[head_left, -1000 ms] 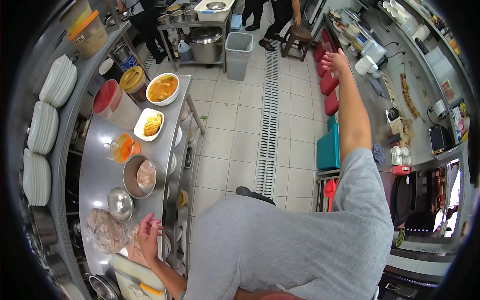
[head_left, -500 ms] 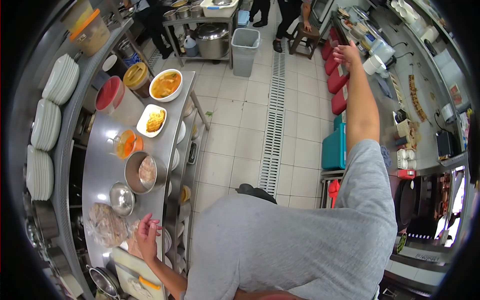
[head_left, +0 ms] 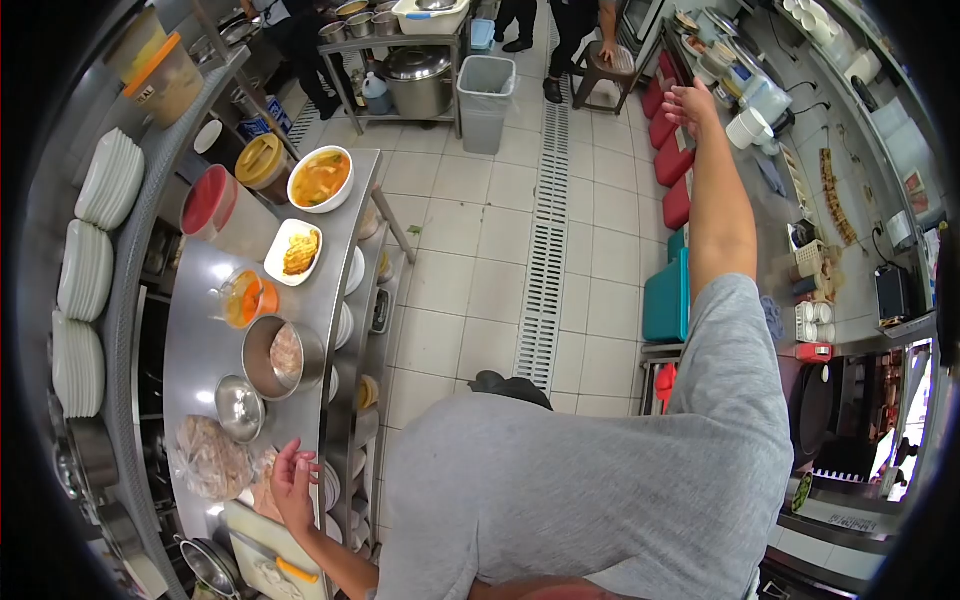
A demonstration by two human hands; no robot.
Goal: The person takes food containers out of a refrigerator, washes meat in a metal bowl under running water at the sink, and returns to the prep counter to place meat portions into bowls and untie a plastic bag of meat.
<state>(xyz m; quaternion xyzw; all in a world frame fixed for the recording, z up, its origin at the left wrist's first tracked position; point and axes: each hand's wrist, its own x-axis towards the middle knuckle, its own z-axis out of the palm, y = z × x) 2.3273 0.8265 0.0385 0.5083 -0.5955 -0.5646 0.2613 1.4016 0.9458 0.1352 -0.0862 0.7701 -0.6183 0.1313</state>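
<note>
My left hand is over the edge of the steel counter, fingers loosely bent and apart, holding nothing. Pale raw meat lies right beside it, partly hidden; I cannot tell whether they touch. Below is a cutting board with a knife with an orange handle. A plastic bag of meat, a steel bowl and a steel pot with a piece of meat stand farther up. My right hand is stretched far forward, empty, fingers spread, near the cluttered right-hand counter.
The steel counter also bears a soup bowl, a dish of yellow food and an orange-rimmed jug. Plate stacks line the left shelf. A grey bin, a stool and other people are ahead.
The left counter and its contents have shifted slightly down and left in view. Both hands keep nearly the same pose. A person's hand at the stool has moved slightly.
</note>
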